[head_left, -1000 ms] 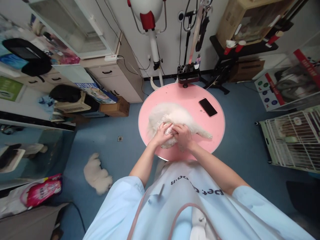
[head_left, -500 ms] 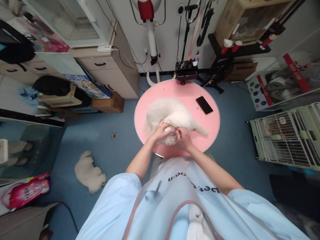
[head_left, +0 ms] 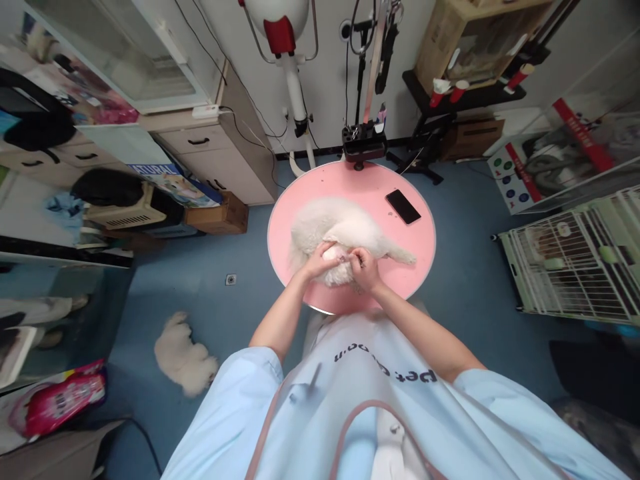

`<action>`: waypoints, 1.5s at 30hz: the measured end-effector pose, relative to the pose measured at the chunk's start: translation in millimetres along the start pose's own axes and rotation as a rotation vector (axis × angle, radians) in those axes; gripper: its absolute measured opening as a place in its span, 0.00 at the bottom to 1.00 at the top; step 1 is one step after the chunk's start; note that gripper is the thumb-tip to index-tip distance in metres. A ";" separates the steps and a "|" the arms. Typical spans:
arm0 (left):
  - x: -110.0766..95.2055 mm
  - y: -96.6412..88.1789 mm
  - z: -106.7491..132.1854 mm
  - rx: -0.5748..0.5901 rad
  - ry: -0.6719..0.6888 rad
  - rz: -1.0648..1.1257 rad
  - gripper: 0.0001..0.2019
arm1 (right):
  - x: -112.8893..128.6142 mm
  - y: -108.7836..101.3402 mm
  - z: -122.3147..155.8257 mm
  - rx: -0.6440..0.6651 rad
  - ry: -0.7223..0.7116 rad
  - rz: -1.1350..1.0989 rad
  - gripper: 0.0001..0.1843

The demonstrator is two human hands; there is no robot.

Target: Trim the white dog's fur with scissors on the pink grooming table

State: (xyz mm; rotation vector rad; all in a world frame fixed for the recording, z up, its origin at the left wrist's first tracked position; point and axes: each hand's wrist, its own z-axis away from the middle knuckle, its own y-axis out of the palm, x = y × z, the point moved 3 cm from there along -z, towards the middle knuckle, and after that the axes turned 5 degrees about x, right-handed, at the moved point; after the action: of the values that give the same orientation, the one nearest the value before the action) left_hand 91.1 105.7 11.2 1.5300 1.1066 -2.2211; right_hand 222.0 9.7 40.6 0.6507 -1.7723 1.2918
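Observation:
A fluffy white dog (head_left: pixel 345 223) lies on its side on a round pink table (head_left: pixel 295 193), one leg stretched out to the right. My left hand (head_left: pixel 319 261) is curled on the part of the dog nearest me, thumb and fingers around a patch where pinkish skin shows; it looks like the head or an ear. Beside it, my right hand (head_left: pixel 365 270) is closed in a pinch against the same spot. Whatever its fingertips hold is too small to make out. A black phone (head_left: pixel 403 207) lies on the table to the right of the dog.
A second white dog (head_left: pixel 185 357) lies on the blue floor at left. Behind the table stand a black tool holder (head_left: pixel 364 141) and a white stand dryer (head_left: pixel 295 80). A wire cage (head_left: pixel 575 260) is at right, and drawers (head_left: pixel 200 140) are at back left.
The whole view has shifted and tilted slightly. Both hands stay at the same spot on the dog, with only a small shift of the fingers. The dog keeps its pose.

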 end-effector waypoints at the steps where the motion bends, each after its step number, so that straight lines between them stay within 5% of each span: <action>1: -1.3 -0.1 -0.3 -0.003 -0.005 0.013 0.30 | 1.7 -1.8 -0.8 0.003 -0.003 -0.001 0.09; 18: -16.4 -5.6 -12.7 -0.035 -0.056 0.211 0.31 | 15.1 -5.3 -23.8 0.059 0.007 0.222 0.05; 28: 3.0 10.3 -8.3 -0.071 0.005 -0.023 0.29 | 2.0 1.2 -17.4 0.143 0.052 0.259 0.07; 35: -2.2 2.6 -7.4 0.083 0.032 -0.051 0.22 | -26.3 3.1 5.9 0.185 0.035 0.188 0.07; 45: -22.8 -8.7 -0.7 0.217 0.015 0.158 0.26 | -0.2 -6.8 12.9 0.094 0.104 0.081 0.08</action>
State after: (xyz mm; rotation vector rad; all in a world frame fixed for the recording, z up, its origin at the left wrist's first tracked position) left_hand 96.5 107.1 34.9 1.6562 0.7391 -2.2840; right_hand 223.4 -4.7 42.3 0.5585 -1.6766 1.4453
